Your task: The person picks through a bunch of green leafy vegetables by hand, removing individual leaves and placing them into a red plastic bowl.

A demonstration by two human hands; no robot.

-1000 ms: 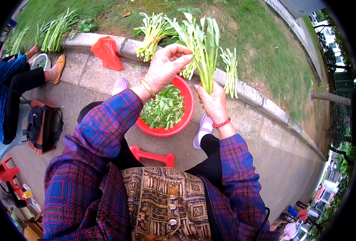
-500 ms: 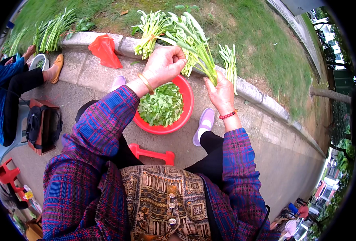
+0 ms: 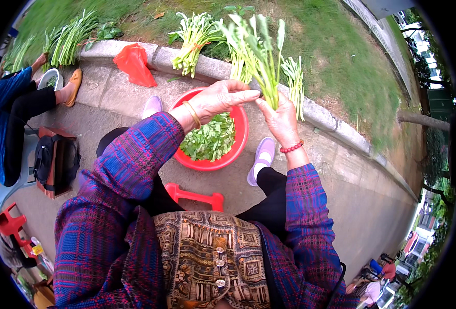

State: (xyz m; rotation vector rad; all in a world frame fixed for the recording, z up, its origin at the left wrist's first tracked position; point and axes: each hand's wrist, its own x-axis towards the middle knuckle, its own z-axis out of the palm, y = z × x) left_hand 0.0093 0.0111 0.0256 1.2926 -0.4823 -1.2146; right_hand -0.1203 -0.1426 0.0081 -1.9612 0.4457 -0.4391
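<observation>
My right hand (image 3: pixel 282 121) is closed around the lower ends of a bunch of leafy green stalks (image 3: pixel 266 62), held upright with the leaves away from me. From the left, my left hand (image 3: pixel 220 101) reaches across, its thumb and fingers drawn together at the side of these stalks, close to my right thumb. Its farther fingertips are partly hidden. Below my left hand is a red basin (image 3: pixel 242 139) holding torn green leaves (image 3: pixel 210 139); hand and wrist cover part of its rim.
On the grass by the kerb (image 3: pixel 320 114) lie a tied bundle of greens (image 3: pixel 193 44) and a smaller bunch (image 3: pixel 293 77). A red plastic bag (image 3: pixel 134 64) hangs over the kerb. A red stool (image 3: pixel 194 197) stands between my legs. Another person (image 3: pixel 12 113) sits at left near a black bag (image 3: pixel 45 162).
My left hand has moved down and right to the lower stalks, its thumb straightening. The bunch in my right hand has turned more upright.
</observation>
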